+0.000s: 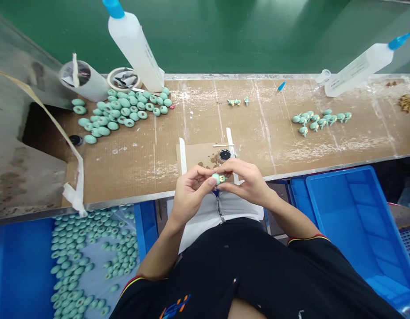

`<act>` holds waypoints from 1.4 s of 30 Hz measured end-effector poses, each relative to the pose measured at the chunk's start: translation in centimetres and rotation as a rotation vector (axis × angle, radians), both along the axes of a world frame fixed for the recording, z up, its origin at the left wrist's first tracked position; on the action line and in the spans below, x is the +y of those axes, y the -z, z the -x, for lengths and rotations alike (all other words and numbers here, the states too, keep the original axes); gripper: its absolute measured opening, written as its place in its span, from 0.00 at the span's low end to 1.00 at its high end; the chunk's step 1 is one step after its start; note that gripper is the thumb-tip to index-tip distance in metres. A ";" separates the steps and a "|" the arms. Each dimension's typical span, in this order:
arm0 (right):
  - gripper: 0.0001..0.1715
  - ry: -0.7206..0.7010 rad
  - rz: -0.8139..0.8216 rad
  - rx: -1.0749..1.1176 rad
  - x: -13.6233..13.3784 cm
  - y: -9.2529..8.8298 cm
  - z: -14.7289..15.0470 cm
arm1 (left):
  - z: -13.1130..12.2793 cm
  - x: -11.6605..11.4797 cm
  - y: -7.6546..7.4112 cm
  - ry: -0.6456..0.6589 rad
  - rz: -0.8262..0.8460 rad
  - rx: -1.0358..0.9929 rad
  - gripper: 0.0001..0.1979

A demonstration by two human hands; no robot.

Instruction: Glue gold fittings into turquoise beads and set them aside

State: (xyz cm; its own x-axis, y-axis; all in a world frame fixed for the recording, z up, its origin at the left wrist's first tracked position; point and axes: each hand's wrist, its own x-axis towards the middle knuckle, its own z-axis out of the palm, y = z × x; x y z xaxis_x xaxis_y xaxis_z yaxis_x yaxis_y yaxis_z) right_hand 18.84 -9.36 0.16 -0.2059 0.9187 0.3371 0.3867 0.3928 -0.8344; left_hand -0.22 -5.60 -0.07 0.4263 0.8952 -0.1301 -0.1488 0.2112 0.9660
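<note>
left hand and right hand close in a tight fingertip pinch on a small pale green molded figure, held between them just past the bench edge, above the worker's lap. a tiny yellow detail shows at its side; the exact grip of each finger is partly hidden. directly ahead of the hands, an open black-rimmed jar sits on a cardboard mat, fixed by white tape strips, with a thin stick lying just behind the jar and brown spots beside the hands. the smooth, rounded figure could slip from the fingertips and fall to the lap or floor, especially if the pinch loosens. a careless reach forward could also tip the open jar, which stands closest in the way. farther left, a heap of pale green oval pieces lies beside a clear squeeze bottle with a blue cap. to the right, a cluster of finished-looking figures stands near a second squeeze bottle. below the bench, a blue bin of green pieces sits to the left, and an unfilled blue plastic crate sits to the right.
</note>
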 end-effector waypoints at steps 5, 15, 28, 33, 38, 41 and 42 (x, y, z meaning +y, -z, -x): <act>0.14 0.049 0.114 0.258 -0.1 0.5 0.1 | 0.1 -0.2 0.2 -0.021 -0.058 -0.119 0.12; 0.15 -0.064 0.523 0.647 0.0 0.2 -0.2 | 0.1 -0.3 0.9 0.025 -0.103 -0.199 0.08; 0.19 -0.068 0.608 0.643 0.2 0.2 -0.5 | 0.3 0.2 0.7 0.109 -0.242 -0.076 0.12; 0.22 -0.075 0.590 0.614 0.4 0.6 -0.1 | 0.8 0.3 0.9 0.132 -0.253 -0.053 0.12; 0.19 0.018 0.281 0.360 0.1 -0.1 0.7 | 0.9 0.1 1.1 0.064 -0.146 -0.131 0.12; 0.15 0.014 0.030 0.156 -0.1 -0.4 0.9 | 0.9 -0.1 1.1 0.017 -0.063 -0.136 0.15; 0.14 0.017 -0.013 0.098 -0.1 -0.5 0.9 | 0.9 -0.1 1.1 0.011 -0.030 -0.128 0.16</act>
